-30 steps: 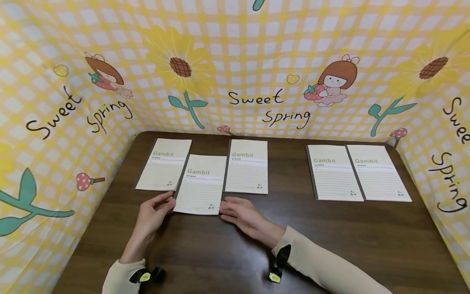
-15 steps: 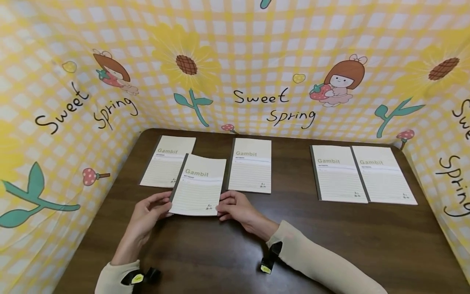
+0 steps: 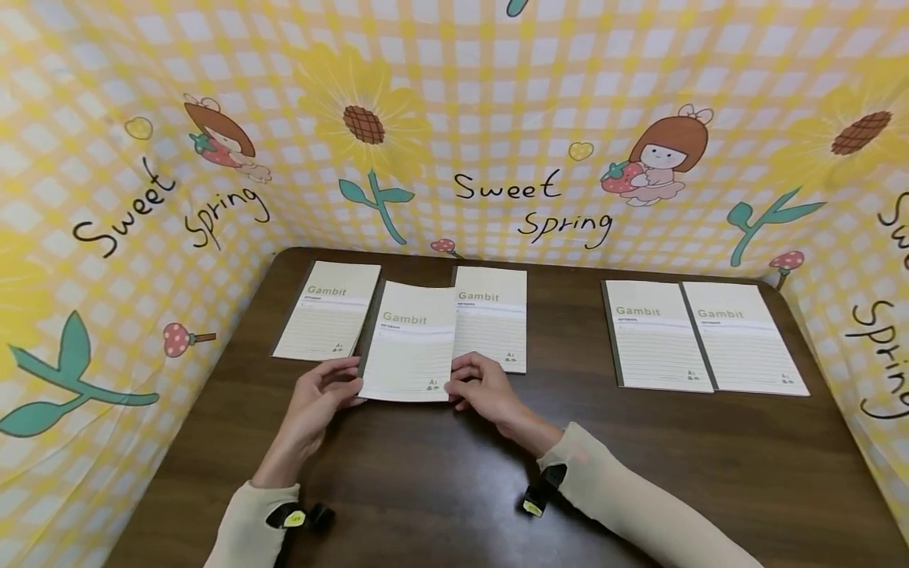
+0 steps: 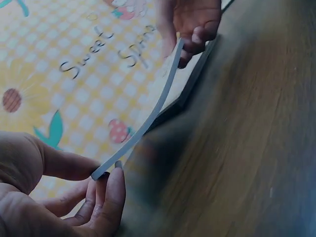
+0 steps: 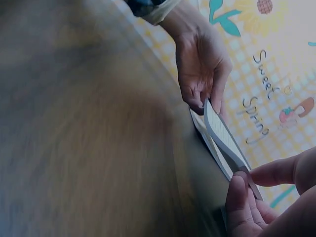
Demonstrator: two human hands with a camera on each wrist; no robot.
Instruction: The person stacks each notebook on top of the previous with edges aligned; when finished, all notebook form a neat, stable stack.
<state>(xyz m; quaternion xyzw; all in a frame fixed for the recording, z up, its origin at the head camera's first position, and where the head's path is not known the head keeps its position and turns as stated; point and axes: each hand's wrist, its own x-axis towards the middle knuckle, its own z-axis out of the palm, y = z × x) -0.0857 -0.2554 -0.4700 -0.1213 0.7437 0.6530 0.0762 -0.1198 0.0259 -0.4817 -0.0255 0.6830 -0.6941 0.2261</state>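
Observation:
A cream notebook point(image 3: 408, 347) with a dark spine and "Gambit" on its cover is raised above the table between both hands. My left hand point(image 3: 319, 402) pinches its left edge near the lower corner, thumb on top and fingers beneath. On the opposite edge my right hand point(image 3: 490, 394) pinches it the same way. Seen edge-on in the left wrist view, the notebook point(image 4: 160, 101) bows in the middle. In the head view it covers part of another notebook point(image 3: 493, 315) lying behind it on the right. A matching notebook point(image 3: 330, 308) lies at its left.
Two more notebooks, one point(image 3: 656, 335) beside the other point(image 3: 746, 339), lie side by side at the table's right rear. The dark wooden table point(image 3: 440, 489) ends against a yellow checked cloth point(image 3: 497, 102) at the back and sides.
Both hands have gone from touching the notebook's edges to pinching it. The notebook has risen off the table and shifted to the right, now overlapping the one behind it.

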